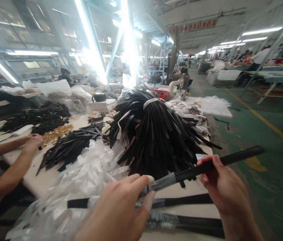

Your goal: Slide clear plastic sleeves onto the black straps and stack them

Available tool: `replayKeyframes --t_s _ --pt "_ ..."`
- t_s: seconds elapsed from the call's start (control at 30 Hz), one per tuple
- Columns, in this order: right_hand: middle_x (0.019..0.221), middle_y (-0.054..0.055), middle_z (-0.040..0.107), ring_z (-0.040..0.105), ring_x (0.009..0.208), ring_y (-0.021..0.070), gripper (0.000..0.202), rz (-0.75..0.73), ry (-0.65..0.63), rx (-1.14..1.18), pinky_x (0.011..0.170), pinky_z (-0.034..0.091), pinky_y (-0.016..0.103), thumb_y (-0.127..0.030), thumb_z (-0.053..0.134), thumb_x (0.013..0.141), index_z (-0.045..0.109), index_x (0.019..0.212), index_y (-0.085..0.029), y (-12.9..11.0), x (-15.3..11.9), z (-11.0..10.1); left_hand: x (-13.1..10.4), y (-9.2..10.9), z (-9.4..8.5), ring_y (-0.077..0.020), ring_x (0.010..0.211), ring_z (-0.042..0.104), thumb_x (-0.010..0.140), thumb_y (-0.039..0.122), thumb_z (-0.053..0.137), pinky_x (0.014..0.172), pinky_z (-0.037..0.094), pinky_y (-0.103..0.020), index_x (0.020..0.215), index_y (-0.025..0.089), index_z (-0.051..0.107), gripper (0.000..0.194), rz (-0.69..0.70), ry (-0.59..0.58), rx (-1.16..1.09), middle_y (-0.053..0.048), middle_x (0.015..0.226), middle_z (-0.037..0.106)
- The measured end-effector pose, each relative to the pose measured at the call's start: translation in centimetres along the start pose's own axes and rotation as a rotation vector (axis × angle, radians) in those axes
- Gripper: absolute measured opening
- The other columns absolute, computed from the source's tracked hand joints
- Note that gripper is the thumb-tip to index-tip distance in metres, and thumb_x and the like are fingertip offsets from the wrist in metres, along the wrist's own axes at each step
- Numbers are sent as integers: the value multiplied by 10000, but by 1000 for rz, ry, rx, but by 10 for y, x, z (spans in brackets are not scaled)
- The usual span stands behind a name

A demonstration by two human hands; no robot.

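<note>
Between my two hands a black strap (194, 170) slants up to the right, with clear plastic film (165, 181) wrapped round its left part. My right hand (221, 180) grips the strap near its middle, thumb on top. My left hand (128, 201) pinches the film-covered part between thumb and fingers. Below lie more black straps (194, 222) with film round part of them. A large bundle of black straps (156, 140), bound at the top by a white band (150, 102), stands just beyond my hands. Crumpled clear plastic (86, 170) is heaped to the left.
At the left, a co-worker's hands (34, 139) are over the table near gold metal pieces (56, 132) and piles of black straps (73, 144). A black cup (98, 97) sits on a white box (102, 105). The green floor (264, 134) runs along the right.
</note>
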State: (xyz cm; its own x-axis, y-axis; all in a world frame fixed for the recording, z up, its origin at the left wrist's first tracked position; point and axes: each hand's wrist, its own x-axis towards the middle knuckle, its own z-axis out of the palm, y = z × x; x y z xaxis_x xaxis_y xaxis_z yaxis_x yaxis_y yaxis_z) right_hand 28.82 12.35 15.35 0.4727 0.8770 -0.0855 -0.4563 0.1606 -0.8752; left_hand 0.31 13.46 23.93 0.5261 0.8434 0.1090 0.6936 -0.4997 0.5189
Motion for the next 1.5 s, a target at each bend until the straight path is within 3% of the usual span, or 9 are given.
replayKeyframes --t_s 0.13,0.27,0.37,0.5,0.8,0.97,1.1,1.3,1.5 --pt "774 62 704 640 562 168 358 174 122 -160 496 549 275 -513 772 786 708 881 -174 42 -30 -63 6 -21 74 -263 785 665 901 297 537 753 481 -376 866 266 704 173 -16 -125 119 -70 835 684" --pt "665 77 698 657 490 215 373 415 -31 -637 465 504 316 -538 625 868 677 793 -177 75 -67 -105 -8 -41 161 -337 1118 611 848 196 550 984 437 -519 999 218 695 210 29 -77 214 -143 1116 677" --pt "572 59 661 607 421 203 389 298 -237 -1104 467 441 311 -479 519 928 633 692 -191 81 -63 -101 -29 -51 210 -344 1358 468 904 255 534 1155 306 -571 1201 197 647 324 0 75 197 -173 1404 568" --pt "922 135 751 718 899 267 226 -48 -219 -1413 776 485 332 -339 534 934 688 912 -175 82 -10 -60 -45 -57 237 -306 1378 471 942 260 492 1191 303 -544 1247 215 632 338 -8 153 176 -147 1447 552" --pt "860 113 750 726 861 243 336 -2 -224 -1415 768 472 294 -198 527 918 612 1234 -121 103 6 -9 -55 -51 226 -299 1340 513 913 161 479 1160 375 -546 1305 227 593 413 12 270 86 -150 1382 594" --pt "749 60 759 727 676 207 256 88 -408 -1204 631 506 257 -150 509 862 748 953 -144 100 -25 -19 -65 -59 220 -255 1268 565 932 117 425 1103 437 -481 1233 239 627 382 -22 410 -60 -124 1283 644" --pt "790 60 756 713 770 234 212 -73 -474 -1203 758 515 305 -179 603 816 765 952 -165 103 -49 -28 -50 -100 171 -252 1140 615 960 154 419 1018 476 -438 1102 215 666 292 -208 515 23 -113 1114 688" --pt "1003 132 694 654 984 280 183 -444 -402 -1144 918 478 385 -317 605 886 720 852 -179 108 -74 19 6 -185 91 -338 1084 603 799 137 597 972 443 -480 1030 141 712 258 -268 306 258 -167 1051 698" --pt "636 -4 620 587 507 184 323 -104 -340 -823 541 473 296 -486 436 986 566 1005 -191 116 -73 52 18 -203 72 -269 1005 630 893 161 525 940 445 -399 859 188 692 172 -186 240 221 -115 948 714"
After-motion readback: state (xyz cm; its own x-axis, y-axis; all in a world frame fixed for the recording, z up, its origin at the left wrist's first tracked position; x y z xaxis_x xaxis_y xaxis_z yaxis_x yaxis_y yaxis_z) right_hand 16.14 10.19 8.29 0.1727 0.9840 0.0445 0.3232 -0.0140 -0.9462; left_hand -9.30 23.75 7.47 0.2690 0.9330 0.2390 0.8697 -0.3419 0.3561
